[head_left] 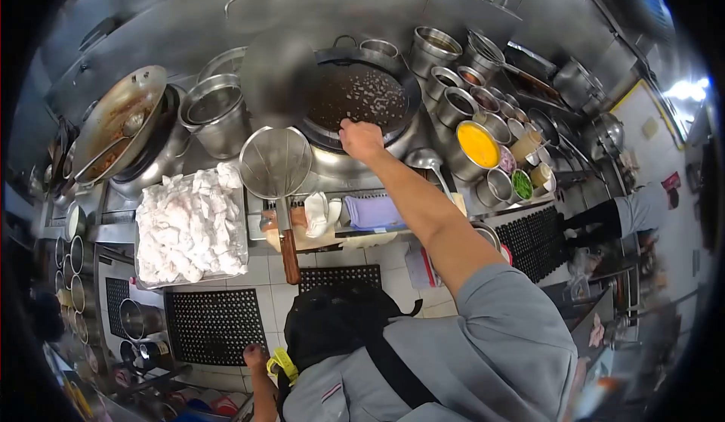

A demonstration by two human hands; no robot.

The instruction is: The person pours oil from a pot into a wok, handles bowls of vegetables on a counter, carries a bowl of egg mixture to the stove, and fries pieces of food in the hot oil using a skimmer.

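Note:
My right hand (362, 138) is over the near rim of a wok (414, 89), its fingers drawn together in a pinch; whatever they hold is hidden. Dark liquid (336, 82) fills the wok, with several small pale bits or bubbles (370, 97) on its surface at the right. Low beside my body hangs my left hand (255, 356), small and with its fingers hard to make out. A wire strainer (276, 162) with a wooden handle lies left of the wok's front. Floury white coated pieces (189, 229) are heaped on a metal tray (243, 252).
A second wok (155, 82) with a ladle (132, 125) stands at left, beside a steel pot (219, 116). To the right are a ladle (427, 161), a yellow liquid container (479, 145) and chopped greens (521, 185). Another person (642, 210) is at far right.

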